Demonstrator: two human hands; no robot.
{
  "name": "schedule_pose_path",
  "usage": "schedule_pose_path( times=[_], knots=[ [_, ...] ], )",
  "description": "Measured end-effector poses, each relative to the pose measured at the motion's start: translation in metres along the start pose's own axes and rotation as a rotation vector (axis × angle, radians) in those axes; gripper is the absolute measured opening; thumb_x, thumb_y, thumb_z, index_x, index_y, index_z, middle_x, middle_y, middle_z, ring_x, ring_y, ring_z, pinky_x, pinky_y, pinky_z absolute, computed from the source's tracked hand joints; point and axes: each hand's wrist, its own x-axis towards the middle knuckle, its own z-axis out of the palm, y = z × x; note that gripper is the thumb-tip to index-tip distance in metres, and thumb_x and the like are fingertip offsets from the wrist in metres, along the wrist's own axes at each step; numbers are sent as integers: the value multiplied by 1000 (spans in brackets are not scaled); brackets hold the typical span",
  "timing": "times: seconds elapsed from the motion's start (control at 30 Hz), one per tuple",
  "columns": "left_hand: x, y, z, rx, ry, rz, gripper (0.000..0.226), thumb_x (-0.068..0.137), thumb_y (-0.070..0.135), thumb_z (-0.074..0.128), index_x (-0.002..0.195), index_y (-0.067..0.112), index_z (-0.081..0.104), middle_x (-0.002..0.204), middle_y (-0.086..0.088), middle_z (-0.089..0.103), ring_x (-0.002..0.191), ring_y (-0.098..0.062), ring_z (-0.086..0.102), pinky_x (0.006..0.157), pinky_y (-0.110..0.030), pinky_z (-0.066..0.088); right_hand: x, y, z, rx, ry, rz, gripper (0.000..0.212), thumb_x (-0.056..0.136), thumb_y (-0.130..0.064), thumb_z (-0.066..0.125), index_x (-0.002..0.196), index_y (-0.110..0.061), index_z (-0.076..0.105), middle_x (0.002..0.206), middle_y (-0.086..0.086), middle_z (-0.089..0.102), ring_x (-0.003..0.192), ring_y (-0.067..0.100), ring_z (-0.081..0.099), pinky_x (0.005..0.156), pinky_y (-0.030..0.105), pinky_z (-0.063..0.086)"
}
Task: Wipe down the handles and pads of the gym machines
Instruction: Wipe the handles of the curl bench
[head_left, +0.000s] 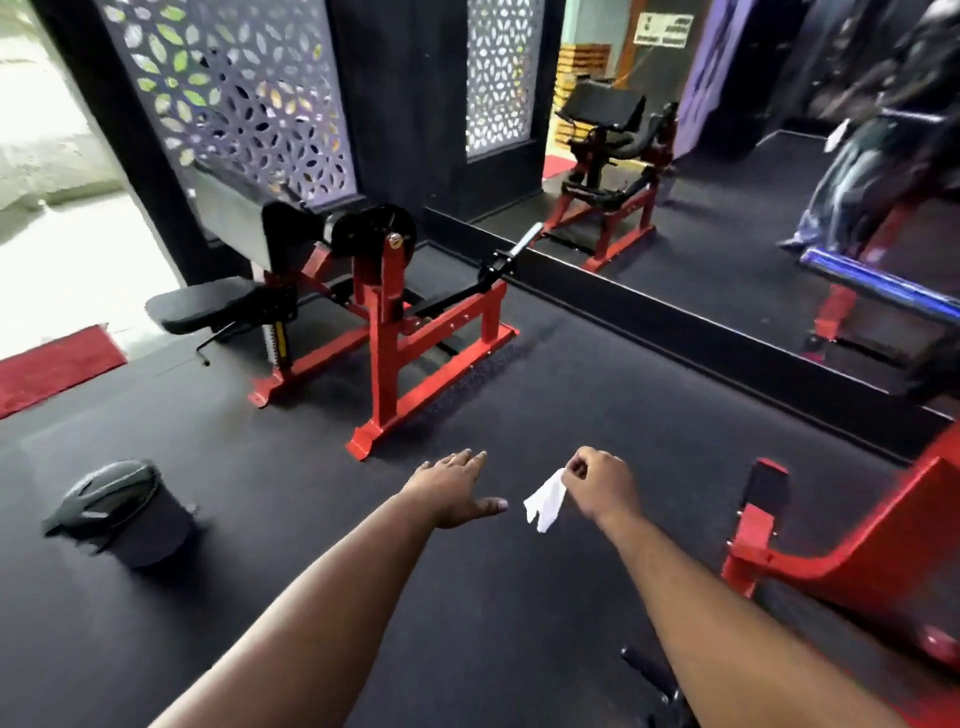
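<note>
Both my arms reach forward over the black rubber floor. My right hand (602, 486) pinches a small white wipe (543, 501) that hangs down from its fingers. My left hand (457, 488) is flat, palm down, with straight spread fingers holding nothing. Ahead on the left stands a red-framed gym machine (384, 332) with a black seat pad (200, 309), a black arm pad (234, 218) and a lever ending in a grey handle (524, 241). Neither hand touches it.
A black bin with a grey lid (124, 512) sits on the floor at left. Another red machine frame (852, 545) stands close at right. A wall mirror (727, 182) runs behind, reflecting the machine. A red mat (52, 366) lies by the bright doorway.
</note>
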Motion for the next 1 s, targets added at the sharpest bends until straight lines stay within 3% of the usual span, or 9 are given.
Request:
schedule_pose_path(
  times=[0.27, 0.63, 1.0],
  knots=[
    [191, -31, -74, 94, -27, 119, 103, 90, 83, 44, 166, 24, 7, 173, -2, 10, 159, -18, 11, 127, -43, 16, 168, -4, 23, 26, 87, 84, 6, 81, -17, 64, 76, -16, 67, 80, 1, 70, 79, 25, 61, 64, 33, 40],
    [453, -18, -178, 174, -76, 163, 104, 90, 81, 46, 166, 23, 7, 173, -3, 9, 159, -22, 13, 127, -50, 17, 435, 29, 9, 10, 23, 165, 15, 79, -21, 56, 65, -27, 52, 78, -8, 63, 82, 18, 58, 62, 31, 44],
    [746, -34, -277, 181, -91, 259, 104, 91, 81, 44, 166, 21, 5, 173, -6, 8, 159, -22, 11, 127, -49, 16, 725, 44, 4, -14, 79, 204, 10, 83, -21, 57, 73, -24, 60, 77, -10, 61, 83, 15, 57, 60, 29, 42]
  ],
)
